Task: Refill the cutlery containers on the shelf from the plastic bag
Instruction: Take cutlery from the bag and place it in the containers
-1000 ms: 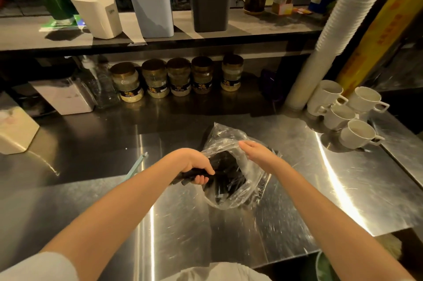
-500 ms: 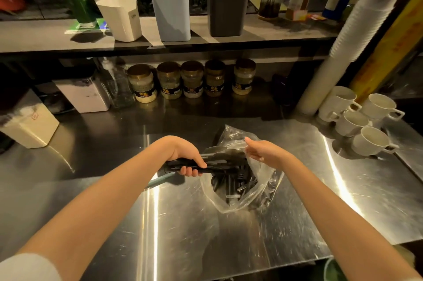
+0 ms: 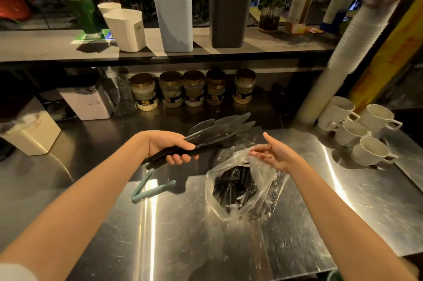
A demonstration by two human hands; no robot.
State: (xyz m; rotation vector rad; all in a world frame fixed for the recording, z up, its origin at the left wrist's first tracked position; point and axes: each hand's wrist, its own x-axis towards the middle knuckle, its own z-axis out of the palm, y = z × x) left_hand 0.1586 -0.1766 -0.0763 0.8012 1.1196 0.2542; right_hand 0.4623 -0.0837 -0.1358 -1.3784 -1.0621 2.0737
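Observation:
My left hand (image 3: pixel 169 146) grips a bunch of black plastic knives (image 3: pixel 215 130) by the handles, blades fanned out to the right above the counter. A clear plastic bag (image 3: pixel 258 180) lies open on the steel counter with more black cutlery inside. Just above the bag's rim, my right hand (image 3: pixel 272 151) has its fingers apart and holds nothing. On the shelf stand a pale blue container (image 3: pixel 175 24) with some cutlery in it, a dark grey container (image 3: pixel 227 18) and a white container (image 3: pixel 126 29).
Several jars (image 3: pixel 193 89) line up under the shelf. White mugs (image 3: pixel 357 132) and a tall stack of paper cups (image 3: pixel 338 56) stand at the right. A teal bag clip (image 3: pixel 148 191) lies on the steel counter (image 3: pixel 160 235). White boxes (image 3: pixel 32 132) sit at the left.
My left hand has pulled the bunch of knives out of the bag and lifted it clear. My right hand has let go of the bag's rim and opened.

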